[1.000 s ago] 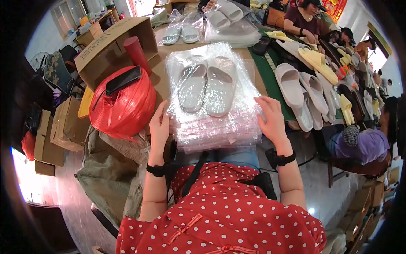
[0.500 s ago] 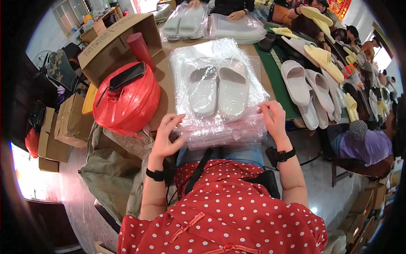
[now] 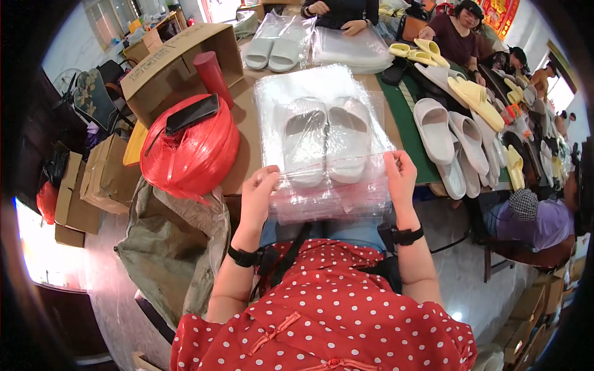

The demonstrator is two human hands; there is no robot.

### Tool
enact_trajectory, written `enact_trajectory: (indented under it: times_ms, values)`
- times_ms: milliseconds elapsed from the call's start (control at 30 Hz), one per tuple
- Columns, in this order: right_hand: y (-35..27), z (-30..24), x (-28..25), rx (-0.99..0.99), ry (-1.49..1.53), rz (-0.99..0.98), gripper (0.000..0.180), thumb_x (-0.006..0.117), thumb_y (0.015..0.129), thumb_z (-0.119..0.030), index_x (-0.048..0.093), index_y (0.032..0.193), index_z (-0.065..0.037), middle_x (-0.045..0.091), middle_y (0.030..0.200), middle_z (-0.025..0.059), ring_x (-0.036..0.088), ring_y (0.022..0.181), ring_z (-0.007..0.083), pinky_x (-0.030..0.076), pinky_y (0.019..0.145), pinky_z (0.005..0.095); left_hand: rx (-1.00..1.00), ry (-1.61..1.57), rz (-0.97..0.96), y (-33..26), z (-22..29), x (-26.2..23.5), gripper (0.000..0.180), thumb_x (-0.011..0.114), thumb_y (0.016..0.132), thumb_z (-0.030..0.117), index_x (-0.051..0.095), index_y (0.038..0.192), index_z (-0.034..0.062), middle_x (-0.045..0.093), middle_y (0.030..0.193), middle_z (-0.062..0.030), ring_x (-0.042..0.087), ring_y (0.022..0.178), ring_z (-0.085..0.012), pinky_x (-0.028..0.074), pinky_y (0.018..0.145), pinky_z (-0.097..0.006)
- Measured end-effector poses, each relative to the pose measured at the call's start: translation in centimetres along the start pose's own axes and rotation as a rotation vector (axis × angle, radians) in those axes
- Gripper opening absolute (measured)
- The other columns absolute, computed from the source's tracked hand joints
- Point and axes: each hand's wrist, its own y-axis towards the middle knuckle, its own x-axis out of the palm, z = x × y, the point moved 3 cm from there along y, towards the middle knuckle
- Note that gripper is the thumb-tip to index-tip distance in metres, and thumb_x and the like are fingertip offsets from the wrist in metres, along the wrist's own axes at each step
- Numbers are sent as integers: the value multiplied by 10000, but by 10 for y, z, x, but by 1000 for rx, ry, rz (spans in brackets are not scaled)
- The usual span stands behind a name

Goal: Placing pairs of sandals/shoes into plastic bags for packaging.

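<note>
A pair of pale grey slippers (image 3: pixel 348 137) lies inside a clear plastic bag (image 3: pixel 337 77) on the table in front of me. My left hand (image 3: pixel 256 196) is closed on one end of the bag's raised flap. Its other end is pinched in my right hand (image 3: pixel 402 180), and the flap stretches between them over the slippers' near ends. Beneath and nearer to me, a stack of clear bags with pinkish edges (image 3: pixel 331 207) overhangs the table edge.
On the left are a red twine roll (image 3: pixel 204 157) with a black phone (image 3: pixel 192 114) on it, an open cardboard box (image 3: pixel 145 83) and a red cylinder (image 3: pixel 213 79). Loose grey slippers (image 3: pixel 433 130) crowd the right. Across the table, a person's hand (image 3: pixel 354 27) rests near clear bags (image 3: pixel 349 49).
Both hands have closed on the flap and raised it over the slippers' near ends. Across the table, the bagged slippers have turned and a person has lowered the yellow slippers.
</note>
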Motion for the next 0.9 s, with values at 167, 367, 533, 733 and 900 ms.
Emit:
enact_trajectory:
  times_ms: [167, 367, 533, 733, 900]
  values:
    - [-12, 2, 15, 339, 650, -111, 188, 593, 987, -233, 616, 1073, -68, 598, 887, -17, 541, 745, 93, 470, 674, 269, -180, -371, -60, 5, -8, -1, 152, 621, 928, 156, 627, 966, 9, 597, 910, -7, 569, 783, -105, 495, 663, -286]
    - [-24, -4, 15, 570, 852, -315, 412, 590, 986, -243, 521, 1333, -32, 634, 1204, 51, 629, 1040, 162, 519, 850, 312, -62, -282, -152, -5, -3, 16, 219, 631, 936, 211, 616, 1017, 7, 614, 912, -18, 579, 800, -112, 487, 705, -286]
    - [-36, -20, 17, 502, 536, -489, 536, 699, 894, -150, 483, 1360, 8, 652, 1143, 82, 637, 989, 151, 511, 836, 279, -359, -292, -287, -23, 14, 39, 385, 652, 924, 211, 590, 1189, -62, 669, 1071, -91, 636, 944, -162, 500, 833, -302]
    - [-41, -38, 28, 91, 401, -295, 531, 667, 858, -17, 469, 1349, 36, 602, 1231, 128, 590, 1099, 200, 462, 964, 333, -216, -465, -299, -30, 5, 45, 439, 626, 907, 97, 519, 1310, -42, 646, 1189, -97, 630, 1059, -184, 496, 931, -326]
    - [-59, -72, 59, -176, 163, -232, 565, 632, 884, 3, 355, 1375, 30, 507, 1311, 158, 512, 1193, 217, 429, 1002, 346, -185, -672, -319, -46, 4, 55, 462, 637, 926, 91, 492, 1361, 35, 612, 1262, -80, 614, 1122, -182, 501, 958, -363]
